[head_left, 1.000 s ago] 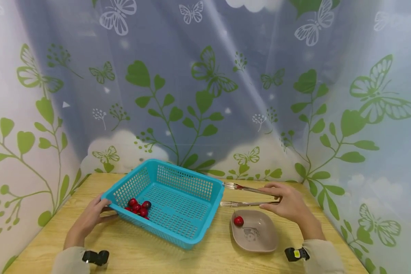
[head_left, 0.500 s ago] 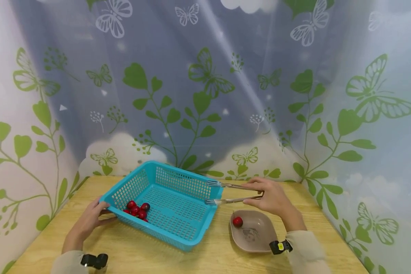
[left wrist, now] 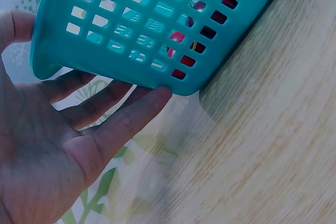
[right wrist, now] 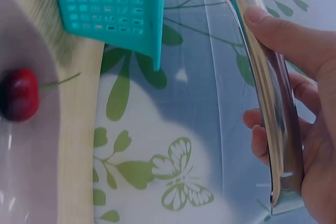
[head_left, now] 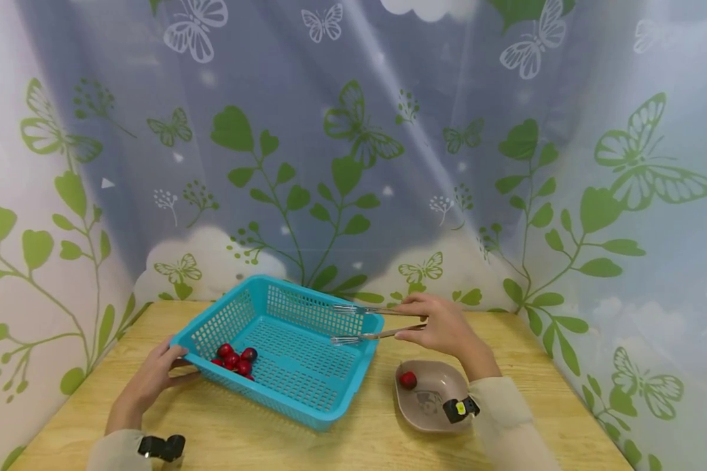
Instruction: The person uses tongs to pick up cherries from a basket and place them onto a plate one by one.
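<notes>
My left hand [head_left: 147,383] grips the near left corner of a turquoise plastic basket [head_left: 297,356], thumb at the rim and fingers against the side wall, as the left wrist view shows. A small pile of dark red cherries [head_left: 232,361] lies in the basket's left corner. In my right hand [head_left: 444,330] is a pair of metal tongs [head_left: 381,334] with fork-shaped ends. Their arms stand apart with nothing between them, and the forked ends reach over the basket's right rim. Below that wrist, a beige bowl [head_left: 412,412] holds one cherry [head_left: 408,380] with its stem on.
The wooden table [head_left: 259,432] bears the basket on the left and the bowl on the right. A curtain [head_left: 306,163] with butterflies and leaves hangs behind the table and along both sides. My right sleeve [head_left: 503,409] covers part of the bowl's right side.
My right hand has moved left with the tongs, whose forked ends went from beside the basket to over its right part. The left hand stays at the basket's corner.
</notes>
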Available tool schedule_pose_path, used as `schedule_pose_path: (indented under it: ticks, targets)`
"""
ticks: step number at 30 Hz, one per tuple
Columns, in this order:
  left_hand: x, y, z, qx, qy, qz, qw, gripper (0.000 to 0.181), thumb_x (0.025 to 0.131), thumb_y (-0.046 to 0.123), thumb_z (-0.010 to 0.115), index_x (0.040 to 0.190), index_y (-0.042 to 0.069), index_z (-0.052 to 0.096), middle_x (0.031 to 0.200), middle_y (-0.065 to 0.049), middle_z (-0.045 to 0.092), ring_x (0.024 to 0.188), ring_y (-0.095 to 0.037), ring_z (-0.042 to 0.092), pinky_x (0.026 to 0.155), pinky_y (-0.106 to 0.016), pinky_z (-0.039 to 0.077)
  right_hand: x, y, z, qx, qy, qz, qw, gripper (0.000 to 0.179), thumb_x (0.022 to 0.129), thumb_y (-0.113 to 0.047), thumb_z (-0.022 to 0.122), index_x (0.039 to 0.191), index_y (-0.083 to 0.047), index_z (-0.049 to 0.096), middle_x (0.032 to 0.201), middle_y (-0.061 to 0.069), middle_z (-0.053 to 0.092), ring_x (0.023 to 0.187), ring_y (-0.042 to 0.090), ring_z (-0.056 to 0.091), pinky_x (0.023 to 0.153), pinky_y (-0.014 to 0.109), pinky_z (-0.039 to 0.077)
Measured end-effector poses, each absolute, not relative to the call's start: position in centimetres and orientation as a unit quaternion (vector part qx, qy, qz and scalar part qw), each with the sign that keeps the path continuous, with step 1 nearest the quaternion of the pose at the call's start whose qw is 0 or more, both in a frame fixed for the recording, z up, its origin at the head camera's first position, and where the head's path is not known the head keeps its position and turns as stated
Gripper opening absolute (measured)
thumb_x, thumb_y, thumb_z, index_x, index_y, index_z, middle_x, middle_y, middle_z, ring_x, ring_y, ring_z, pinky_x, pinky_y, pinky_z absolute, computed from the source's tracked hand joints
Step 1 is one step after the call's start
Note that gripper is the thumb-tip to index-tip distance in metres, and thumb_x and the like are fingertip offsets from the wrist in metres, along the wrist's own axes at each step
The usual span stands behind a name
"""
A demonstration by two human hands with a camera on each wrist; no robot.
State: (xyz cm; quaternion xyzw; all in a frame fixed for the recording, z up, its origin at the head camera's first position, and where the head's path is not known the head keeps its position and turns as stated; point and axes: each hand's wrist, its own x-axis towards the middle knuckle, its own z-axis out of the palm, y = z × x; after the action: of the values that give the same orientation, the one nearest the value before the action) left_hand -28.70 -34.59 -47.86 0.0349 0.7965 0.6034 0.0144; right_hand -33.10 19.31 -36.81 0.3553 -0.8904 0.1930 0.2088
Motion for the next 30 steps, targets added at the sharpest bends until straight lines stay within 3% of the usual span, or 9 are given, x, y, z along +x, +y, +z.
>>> schedule_pose_path:
  ticks: [7,17,23,27,30]
  targets:
    - [-28.9,-34.7,-47.7,0.029,0.795,0.606,0.017,0.059,0.109,0.020,0.032,0.158,-0.009,0.016,0.152,-0.039,0.034,0.105,-0.006,0.060,0.099,-0.050,0.063,-34.1,16.5,-35.5,0.369,-0.884,0.225,0.179,0.046,0.080,-0.028,0.088,0.124,-0.018,0.077,0.120,0.004,0.072,0.086,0.013,0.069,0.072,0.025,0.063]
    - [-28.5,-34.4,-47.6,0.034,0.794,0.607,0.017,0.059,0.108,0.019,0.032,0.158,-0.008,0.019,0.152,-0.038,0.034,0.110,-0.009,0.060,0.101,-0.051,0.062,-35.3,12.8,-34.5,0.402,-0.875,0.218,0.157,0.046,0.082,-0.030,0.088,0.124,-0.017,0.077,0.117,0.001,0.072,0.077,0.012,0.068,0.065,0.017,0.055]
    - [-28.6,-34.3,-47.7,0.028,0.801,0.598,0.017,0.058,0.108,0.020,0.032,0.158,-0.007,0.019,0.152,-0.039,0.034,0.118,-0.023,0.059,0.101,-0.052,0.062,-36.2,11.3,-34.4,0.402,-0.882,0.192,0.151,0.044,0.082,-0.031,0.087,0.124,-0.019,0.077,0.112,-0.001,0.072,0.066,0.003,0.061,0.056,0.015,0.045]
    - [-28.7,-34.4,-47.7,0.026,0.804,0.594,0.019,0.059,0.109,0.021,0.032,0.158,-0.007,0.018,0.153,-0.038,0.033,0.123,-0.030,0.057,0.101,-0.052,0.062,-36.7,10.5,-34.0,0.399,-0.887,0.182,0.142,0.044,0.083,-0.033,0.087,0.124,-0.021,0.077,0.117,0.001,0.072,0.067,0.007,0.062,0.054,0.016,0.043]
    - [-28.7,-34.5,-47.7,0.024,0.801,0.597,0.019,0.059,0.108,0.020,0.033,0.158,-0.008,0.019,0.154,-0.038,0.033,0.121,-0.027,0.058,0.101,-0.051,0.062,-37.0,9.8,-33.7,0.398,-0.890,0.175,0.138,0.045,0.082,-0.034,0.087,0.124,-0.021,0.077,0.120,0.001,0.072,0.076,0.013,0.064,0.058,0.018,0.044]
